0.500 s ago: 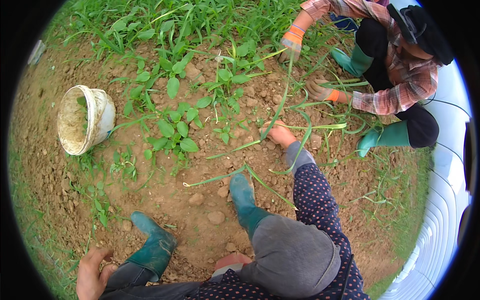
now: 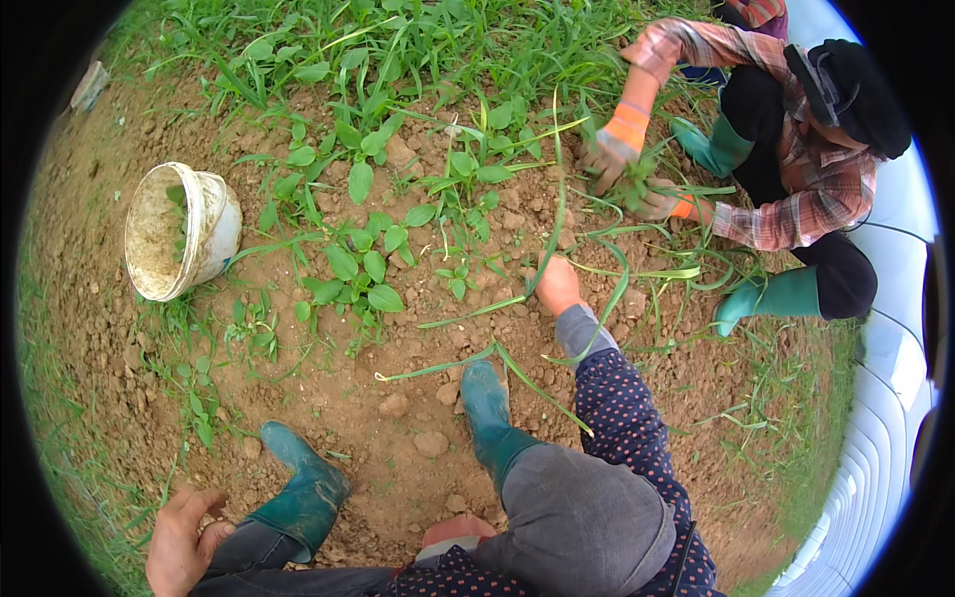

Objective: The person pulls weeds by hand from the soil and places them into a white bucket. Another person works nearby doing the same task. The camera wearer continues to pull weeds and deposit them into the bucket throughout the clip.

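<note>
Head view: the person's right hand (image 2: 557, 286) reaches out just right of centre, fingers curled down at the base of a long green grass-like weed stalk (image 2: 553, 189) that rises toward twelve o'clock — it seems to be gripping the stem where it meets the soil, though the fingertips are hidden. The left hand (image 2: 181, 542) sits at seven o'clock, loosely half-curled, holding nothing, beside the knee above the left dark teal rubber boot (image 2: 303, 493). The right teal rubber boot (image 2: 487, 408) stands on the crumbly brown soil (image 2: 398, 438) just below centre, close to the right hand.

At nine to ten o'clock a dirty white plastic bucket (image 2: 179, 232) lies tipped on its side, mouth facing left. Broad-leaved green weeds (image 2: 358, 264) grow between bucket and hand. At two o'clock a crouching co-worker in a plaid shirt — orange-cuffed gloved hands (image 2: 612, 154) — clutches a tuft of weeds.
</note>
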The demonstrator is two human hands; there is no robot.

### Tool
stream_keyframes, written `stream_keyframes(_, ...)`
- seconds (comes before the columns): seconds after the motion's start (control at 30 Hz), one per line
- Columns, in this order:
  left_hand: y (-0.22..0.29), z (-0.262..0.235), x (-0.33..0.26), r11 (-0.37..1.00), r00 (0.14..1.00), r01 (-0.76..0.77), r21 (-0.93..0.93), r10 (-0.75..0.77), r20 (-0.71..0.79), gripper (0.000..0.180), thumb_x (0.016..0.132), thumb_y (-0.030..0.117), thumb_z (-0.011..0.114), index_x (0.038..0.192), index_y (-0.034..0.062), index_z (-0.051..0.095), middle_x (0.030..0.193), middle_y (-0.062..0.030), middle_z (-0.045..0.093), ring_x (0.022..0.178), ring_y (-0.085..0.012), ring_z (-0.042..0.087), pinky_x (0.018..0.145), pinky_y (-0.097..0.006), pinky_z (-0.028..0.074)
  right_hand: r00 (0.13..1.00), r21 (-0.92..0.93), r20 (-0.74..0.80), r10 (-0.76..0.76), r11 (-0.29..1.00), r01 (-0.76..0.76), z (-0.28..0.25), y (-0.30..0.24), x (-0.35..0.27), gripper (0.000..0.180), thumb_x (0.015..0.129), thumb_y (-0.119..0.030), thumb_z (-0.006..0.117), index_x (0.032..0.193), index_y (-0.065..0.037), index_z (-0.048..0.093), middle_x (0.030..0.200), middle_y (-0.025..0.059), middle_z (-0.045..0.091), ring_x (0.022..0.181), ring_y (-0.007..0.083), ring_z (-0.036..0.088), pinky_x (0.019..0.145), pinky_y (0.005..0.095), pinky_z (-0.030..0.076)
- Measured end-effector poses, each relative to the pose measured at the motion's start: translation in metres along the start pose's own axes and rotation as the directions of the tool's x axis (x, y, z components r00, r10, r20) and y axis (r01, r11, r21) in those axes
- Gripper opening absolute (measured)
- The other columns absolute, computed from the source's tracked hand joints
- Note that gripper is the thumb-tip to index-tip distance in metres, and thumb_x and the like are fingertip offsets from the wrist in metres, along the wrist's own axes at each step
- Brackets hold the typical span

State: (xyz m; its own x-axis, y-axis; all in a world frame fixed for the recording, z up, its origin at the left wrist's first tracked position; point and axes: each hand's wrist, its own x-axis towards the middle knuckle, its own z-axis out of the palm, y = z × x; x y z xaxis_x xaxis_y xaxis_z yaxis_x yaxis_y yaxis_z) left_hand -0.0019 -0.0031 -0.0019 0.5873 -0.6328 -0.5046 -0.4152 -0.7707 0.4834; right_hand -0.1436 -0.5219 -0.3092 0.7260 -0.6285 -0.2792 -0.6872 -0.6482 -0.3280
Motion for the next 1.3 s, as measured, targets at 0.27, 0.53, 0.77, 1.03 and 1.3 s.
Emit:
stream_keyframes(0.27,0.001,-0.001,0.005,1.000,1.000,0.005,0.025,-0.006,0.029,0.032,0.072,0.016,0.073,0.096,-0.0002,0.061,0.077,-0.0133,0.059,0.074,-0.0287,0.059,0.069,-0.037,0.045,0.987,0.491,-0.070,0.145,0.866,-0.092,0.012,0.014,-0.001,0.026,0.074,-0.022,0.068,0.091,-0.003,0.069,0.074,0.0193,0.064,0.070,0.0304,0.064,0.067,0.0386,0.050)
stream_keyframes(0.53,-0.005,-0.001,0.002,1.000,1.000,0.018,0.001,-0.018,0.010,0.033,0.073,0.019,0.073,0.097,0.0002,0.061,0.077,-0.0129,0.059,0.074,-0.0289,0.059,0.068,-0.037,0.045,0.986,0.062,-0.155,0.066,0.996,-0.057,0.016,0.014,-0.004,0.028,0.080,-0.028,0.064,0.086,-0.001,0.061,0.079,0.0223,0.065,0.079,0.0409,0.063,0.070,0.0473,0.050)
stream_keyframes(0.77,-0.002,-0.001,0.002,1.000,1.000,0.018,0.011,-0.018,0.002,0.033,0.074,0.021,0.072,0.097,-0.0003,0.061,0.077,-0.0134,0.058,0.072,-0.0294,0.059,0.067,-0.037,0.045,0.976,0.037,-0.217,0.034,0.999,-0.027,0.030,0.016,0.009,0.025,0.079,-0.024,0.064,0.076,0.000,0.056,0.067,0.0188,0.058,0.065,0.0358,0.059,0.059,0.0437,0.047)
stream_keyframes(1.03,-0.005,-0.002,0.003,1.000,1.000,-0.019,0.004,0.019,-0.002,0.032,0.074,0.018,0.072,0.097,-0.0005,0.060,0.076,-0.0136,0.058,0.072,-0.0300,0.059,0.067,-0.037,0.045,0.965,0.699,0.217,0.146,0.667,-0.258,0.002,0.007,0.002,0.023,0.078,-0.019,0.062,0.072,0.002,0.055,0.060,0.0162,0.058,0.054,0.0329,0.055,0.056,0.0442,0.046)
stream_keyframes(1.3,-0.007,-0.001,0.001,1.000,1.000,0.001,0.006,-0.001,0.009,0.033,0.071,0.014,0.073,0.099,-0.0005,0.061,0.078,-0.0135,0.059,0.074,-0.0289,0.060,0.068,-0.037,0.046,0.988,-0.390,-0.132,-0.086,0.920,0.028,-0.001,-0.012,0.048,0.024,0.091,-0.013,0.042,0.083,-0.002,0.062,0.075,0.0215,0.065,0.073,0.0381,0.065,0.068,0.0457,0.053)
